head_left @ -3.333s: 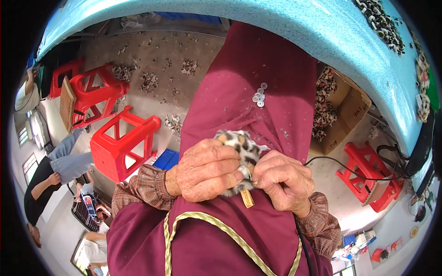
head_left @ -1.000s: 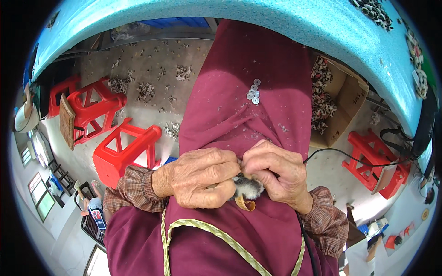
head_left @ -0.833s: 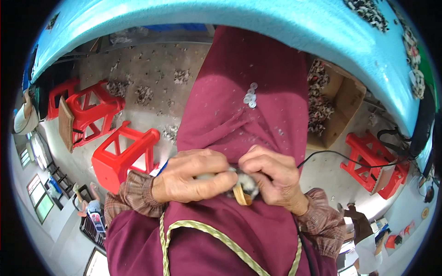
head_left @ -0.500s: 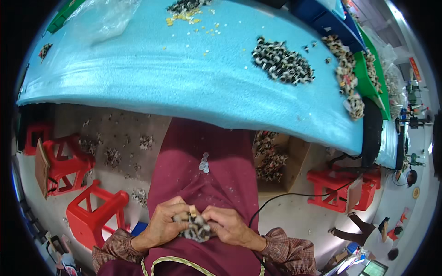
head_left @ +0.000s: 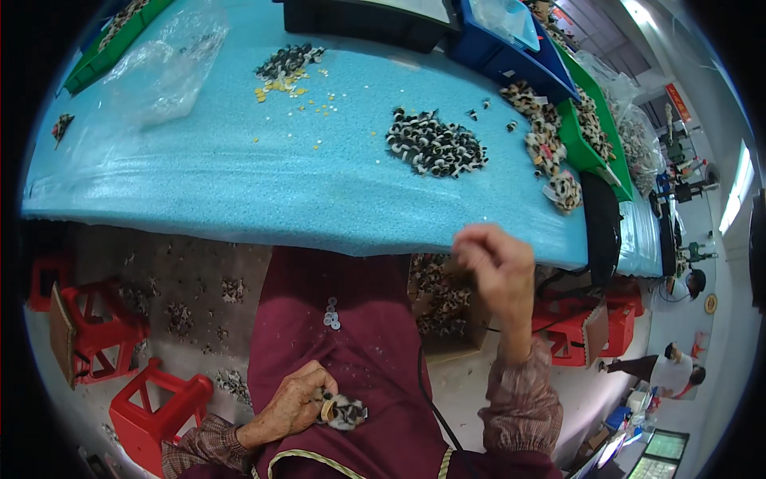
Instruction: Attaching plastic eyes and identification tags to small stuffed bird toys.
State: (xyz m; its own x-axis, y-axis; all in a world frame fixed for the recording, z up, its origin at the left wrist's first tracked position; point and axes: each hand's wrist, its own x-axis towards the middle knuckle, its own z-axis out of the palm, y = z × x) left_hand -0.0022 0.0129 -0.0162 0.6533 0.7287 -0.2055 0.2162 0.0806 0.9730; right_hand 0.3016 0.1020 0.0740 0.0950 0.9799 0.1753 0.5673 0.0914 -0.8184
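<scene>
My left hand is closed on a small fluffy plush piece, white, grey and black with a tan patch, resting on my maroon apron. The fingers hide part of it. My right hand is raised by the table's front edge, a little blurred, with its fingers loosely bent and apart; nothing shows in it. Beyond it on the blue-covered table lies a pile of small black-and-white fuzzy pieces. A few clear discs lie on the apron above my left hand.
Patterned plush pieces line the table's right side, beside a green tray and a blue bin. Dark pieces and yellow bits lie farther back. Below stand red stools and a box of plush scraps.
My right hand has let go of the plush piece and moved up and right to the table edge. My left hand keeps its hold. The view has shifted, showing more of the table's far side.
</scene>
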